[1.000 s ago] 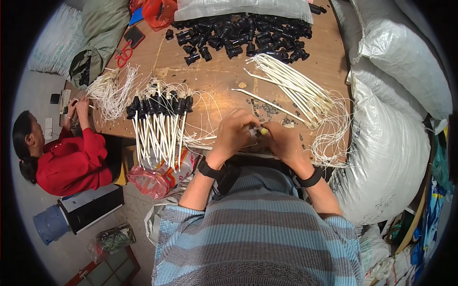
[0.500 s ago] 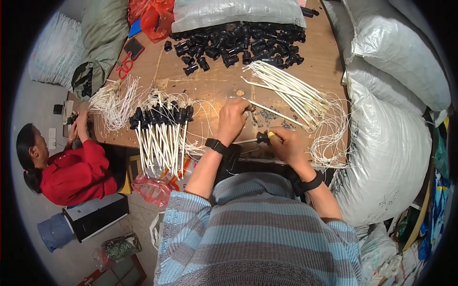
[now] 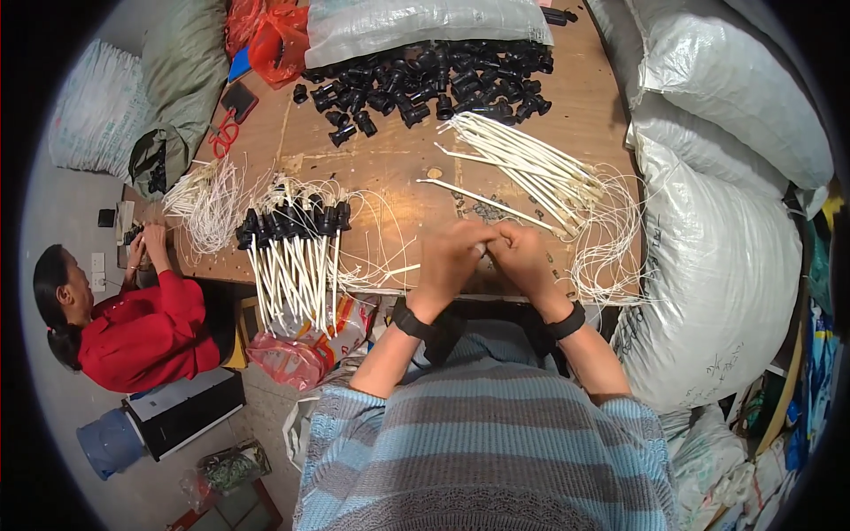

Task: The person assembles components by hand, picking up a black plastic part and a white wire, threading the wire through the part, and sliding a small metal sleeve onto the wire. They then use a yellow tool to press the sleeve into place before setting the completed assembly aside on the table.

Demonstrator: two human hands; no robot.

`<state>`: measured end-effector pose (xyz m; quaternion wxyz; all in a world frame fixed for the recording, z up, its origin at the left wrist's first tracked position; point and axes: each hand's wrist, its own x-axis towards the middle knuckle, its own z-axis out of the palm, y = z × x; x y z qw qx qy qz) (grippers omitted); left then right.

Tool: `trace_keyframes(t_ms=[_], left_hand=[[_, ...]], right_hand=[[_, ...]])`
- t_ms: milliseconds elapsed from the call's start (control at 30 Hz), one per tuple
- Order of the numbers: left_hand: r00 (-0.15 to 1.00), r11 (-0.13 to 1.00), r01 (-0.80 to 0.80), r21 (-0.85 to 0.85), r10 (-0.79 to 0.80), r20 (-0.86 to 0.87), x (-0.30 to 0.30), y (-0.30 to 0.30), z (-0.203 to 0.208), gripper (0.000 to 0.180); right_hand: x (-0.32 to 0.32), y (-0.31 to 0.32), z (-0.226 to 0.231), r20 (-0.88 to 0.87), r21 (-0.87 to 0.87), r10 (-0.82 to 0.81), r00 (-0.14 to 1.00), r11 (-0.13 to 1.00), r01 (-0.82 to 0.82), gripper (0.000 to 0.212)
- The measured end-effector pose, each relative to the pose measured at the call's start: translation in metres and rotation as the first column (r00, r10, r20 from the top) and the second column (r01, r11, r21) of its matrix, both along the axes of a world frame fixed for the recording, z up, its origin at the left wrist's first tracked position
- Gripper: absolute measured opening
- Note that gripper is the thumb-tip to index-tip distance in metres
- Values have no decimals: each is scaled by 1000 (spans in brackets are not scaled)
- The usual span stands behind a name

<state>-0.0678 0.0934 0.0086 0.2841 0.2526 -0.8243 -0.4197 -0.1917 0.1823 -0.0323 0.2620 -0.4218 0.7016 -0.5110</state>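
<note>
My two hands meet at the near edge of the table, fingertips together. My left hand (image 3: 448, 264) is closed, and the end of a white sleeved wire (image 3: 406, 268) sticks out from its left side. My right hand (image 3: 524, 260) is pinched against the left one; what its fingers grip is hidden. Just beyond them a single white sleeved wire (image 3: 485, 203) lies slanting over small dark metal pieces (image 3: 487, 211). A bundle of white sleeved wires (image 3: 522, 164) with loose thin ends rests to the right. Left of my hands lie sleeved wires with black sockets (image 3: 297, 221) on them.
Black sockets (image 3: 425, 88) are heaped at the back, before a white sack (image 3: 434, 22). Stuffed white sacks (image 3: 708, 274) line the right edge. Red scissors (image 3: 223, 134) and tangled white wires (image 3: 212, 208) lie at left. A co-worker in red (image 3: 146, 336) sits at the far left.
My hands have come together; the right moved left and the left moved nearer to me. The black socket at my right hand is now hidden. The view has shifted slightly.
</note>
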Motion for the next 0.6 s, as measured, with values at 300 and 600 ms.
trace_keyframes(t_ms=[300, 600], left_hand=[[997, 993, -77, -85, 74, -37, 6, 3, -18, 24], [964, 965, -259, 48, 255, 75, 23, -19, -31, 32]], right_hand=[[4, 4, 5, 67, 98, 18, 998, 995, -24, 15], [8, 4, 7, 14, 80, -24, 1000, 997, 23, 15]])
